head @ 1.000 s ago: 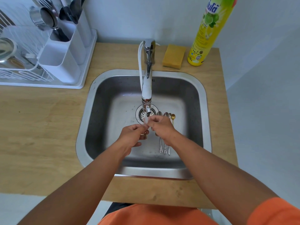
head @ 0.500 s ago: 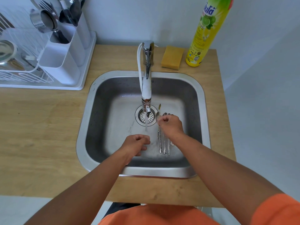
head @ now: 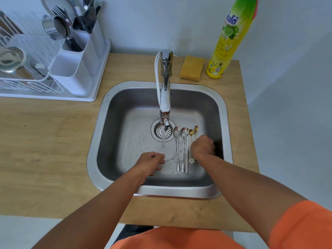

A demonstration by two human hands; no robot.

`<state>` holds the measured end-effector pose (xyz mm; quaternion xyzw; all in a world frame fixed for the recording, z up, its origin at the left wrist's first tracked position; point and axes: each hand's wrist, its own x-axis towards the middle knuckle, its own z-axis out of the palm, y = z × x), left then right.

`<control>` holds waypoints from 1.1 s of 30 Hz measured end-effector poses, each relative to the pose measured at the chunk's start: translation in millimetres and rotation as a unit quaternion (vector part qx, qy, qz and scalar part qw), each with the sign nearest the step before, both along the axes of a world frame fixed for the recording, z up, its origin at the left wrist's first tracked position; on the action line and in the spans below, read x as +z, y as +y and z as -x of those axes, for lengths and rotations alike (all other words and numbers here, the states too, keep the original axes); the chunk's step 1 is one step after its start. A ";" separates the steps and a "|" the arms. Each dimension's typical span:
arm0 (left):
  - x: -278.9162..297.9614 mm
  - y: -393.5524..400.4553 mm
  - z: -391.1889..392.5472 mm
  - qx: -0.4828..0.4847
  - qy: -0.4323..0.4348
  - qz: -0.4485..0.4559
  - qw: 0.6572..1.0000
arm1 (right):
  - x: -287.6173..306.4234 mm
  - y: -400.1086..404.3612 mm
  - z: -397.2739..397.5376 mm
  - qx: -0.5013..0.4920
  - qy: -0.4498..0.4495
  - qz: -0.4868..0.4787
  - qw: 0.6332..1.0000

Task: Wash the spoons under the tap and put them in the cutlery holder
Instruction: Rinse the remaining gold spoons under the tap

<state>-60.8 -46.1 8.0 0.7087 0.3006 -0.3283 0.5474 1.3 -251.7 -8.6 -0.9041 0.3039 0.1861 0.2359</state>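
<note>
Green-capped yellow bottle (head: 226, 45) lettering cannot be read; left hand (head: 151, 163) is curled empty, right hand (head: 202, 147) grip over spoons (head: 183, 150) cannot be told.

We are wearing an orange short-sleeved top (head: 179, 239), its sleeve (head: 303, 225) ending above the elbow, and we are leaving both forearms and hands bare.

A wooden surface (head: 45, 141) is carrying a steel sink (head: 93, 159) set into it, a white drying rack (head: 100, 69) at back left, a yellow sponge (head: 191, 70) and a yellow bottle (head: 226, 44) behind.
</note>
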 end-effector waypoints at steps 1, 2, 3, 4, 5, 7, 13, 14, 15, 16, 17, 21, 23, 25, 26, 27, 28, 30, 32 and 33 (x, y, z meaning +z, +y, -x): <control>0.0 0.0 -0.2 0.001 0.001 -0.001 1.000 | -1.0 -0.4 0.5 0.002 0.005 0.005 1.000; 0.1 0.0 0.0 0.000 0.003 -0.002 1.000 | -2.0 -0.8 1.1 0.003 0.007 0.010 1.000; 0.1 0.2 0.2 0.000 0.005 -0.003 1.000 | -2.9 -0.6 1.6 0.004 0.006 0.014 1.000; 0.2 0.3 0.2 0.000 0.007 -0.004 1.000 | -3.7 -0.3 2.0 0.005 0.005 0.017 1.000; 0.2 0.3 0.2 0.001 0.008 -0.003 1.000 | -4.4 -0.1 2.5 0.007 0.004 0.018 1.000; 0.5 -0.1 0.1 -0.001 0.010 -0.004 1.000 | -5.7 -0.2 4.0 0.008 0.008 0.020 1.000; 2.1 1.5 -1.5 0.017 0.025 -0.012 0.999 | -10.4 -1.3 12.2 0.034 0.032 0.032 0.998; 2.5 3.2 -2.7 0.024 0.025 -0.012 0.999 | -10.7 -1.8 12.9 0.039 0.033 0.035 0.998; 3.4 5.7 -5.2 0.031 0.020 -0.015 0.999 | -10.6 -2.3 13.5 0.041 0.033 0.037 0.998; 5.3 9.3 -9.6 0.037 0.008 -0.024 0.999 | -10.4 -2.6 13.7 0.042 0.032 0.038 0.998; 8.1 13.7 -16.8 0.040 -0.009 -0.039 0.998 | -10.0 -2.7 13.9 0.042 0.032 0.038 0.998; 34.3 35.8 -67.5 0.020 -0.094 -0.103 0.990 | -8.5 -2.5 17.8 0.047 0.019 0.030 0.998; 53.5 47.1 -101.2 -0.016 -0.137 -0.146 0.980 | -7.7 -2.0 21.5 0.052 0.012 0.023 0.998; 75.8 55.8 -136.5 -0.053 -0.178 -0.201 0.962 | -6.7 -1.7 25.0 0.058 0.006 0.011 0.998; 88.2 58.0 -154.2 -0.062 -0.199 -0.229 0.951 | -6.3 -1.6 26.5 0.062 0.004 0.004 0.998; 101.8 58.3 -171.2 -0.072 -0.222 -0.258 0.937 | -5.6 -0.8 27.7 0.066 0.003 -0.002 0.998; 116.1 56.2 -186.6 -0.087 -0.247 -0.287 0.921 | -4.6 0.0 28.7 0.070 0.003 -0.005 0.998; 143.1 46.7 -213.6 -0.116 -0.296 -0.331 0.889 | -3.3 2.2 29.6 0.080 0.003 -0.015 0.997; 165.8 34.2 -232.4 -0.132 -0.339 -0.346 0.865 | -2.7 5.3 29.4 0.093 0.002 -0.027 0.995; 174.0 27.5 -238.4 -0.149 -0.361 -0.352 0.851 | -2.0 6.7 29.3 0.099 0.005 -0.033 0.995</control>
